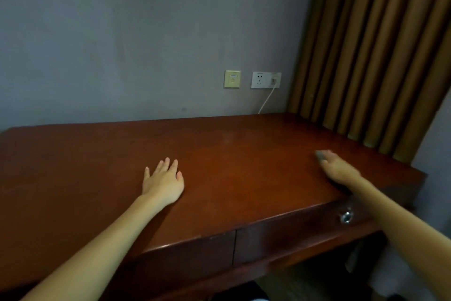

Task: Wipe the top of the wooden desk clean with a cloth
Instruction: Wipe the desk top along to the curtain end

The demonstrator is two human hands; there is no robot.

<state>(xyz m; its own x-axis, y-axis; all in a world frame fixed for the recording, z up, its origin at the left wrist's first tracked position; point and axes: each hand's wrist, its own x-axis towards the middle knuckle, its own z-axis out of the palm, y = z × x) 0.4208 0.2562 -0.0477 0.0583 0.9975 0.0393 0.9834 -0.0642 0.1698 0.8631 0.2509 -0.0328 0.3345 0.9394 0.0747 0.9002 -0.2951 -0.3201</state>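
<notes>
Rightward, cloth point(319, 155) under right hand point(338, 169), near desk point(231, 154) edge (left hand point(164, 182) flat)

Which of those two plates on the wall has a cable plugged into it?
The white plate, the right-hand one nearer the curtain: a white cable hangs from its socket. The yellowish plate to its left has nothing plugged in.

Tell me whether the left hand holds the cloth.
No, the left hand lies flat and empty; the cloth is under the right hand.
</notes>
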